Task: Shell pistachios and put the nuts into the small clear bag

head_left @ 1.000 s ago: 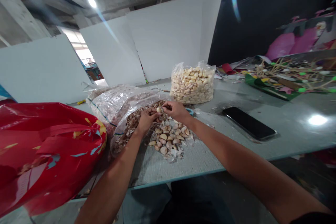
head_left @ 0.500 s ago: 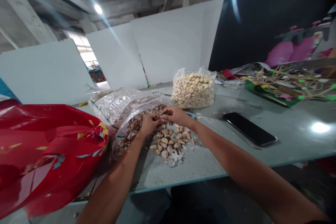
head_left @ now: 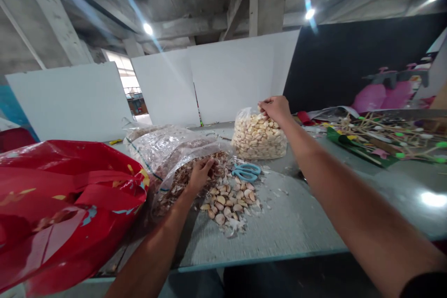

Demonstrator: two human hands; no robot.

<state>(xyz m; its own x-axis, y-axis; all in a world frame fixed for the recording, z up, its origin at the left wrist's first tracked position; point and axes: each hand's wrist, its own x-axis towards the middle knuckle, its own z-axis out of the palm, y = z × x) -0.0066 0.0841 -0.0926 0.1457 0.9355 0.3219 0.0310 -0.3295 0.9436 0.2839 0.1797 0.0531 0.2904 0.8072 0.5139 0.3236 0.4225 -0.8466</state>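
Observation:
My right hand (head_left: 277, 108) is raised at the top of a clear plastic bag of peeled garlic cloves (head_left: 260, 137), its fingers pinched on a small pale peeled garlic clove (head_left: 260, 108). Over the papery garlic skins (head_left: 181, 174) in the mouth of another clear bag (head_left: 167, 144) is my left hand (head_left: 200, 174), thumb stretched out and fingers loosely apart, partly hidden. Unpeeled garlic cloves (head_left: 226, 202) lie in a loose heap on the table just right of it. Blue-handled scissors (head_left: 247, 172) rest behind the heap.
A large red plastic bag (head_left: 70, 205) fills the left of the table (head_left: 279, 223). My right forearm mostly covers a phone. Sticks with coloured tips (head_left: 370, 132) and green sheet pieces lie at the right, near pink spray bottles (head_left: 372, 95). White panels (head_left: 240, 72) stand behind.
My hands, together above the unpeeled cloves before, are now apart. The right went up and right to the bag of peeled cloves; the left stayed over the skins. The scissors came into view.

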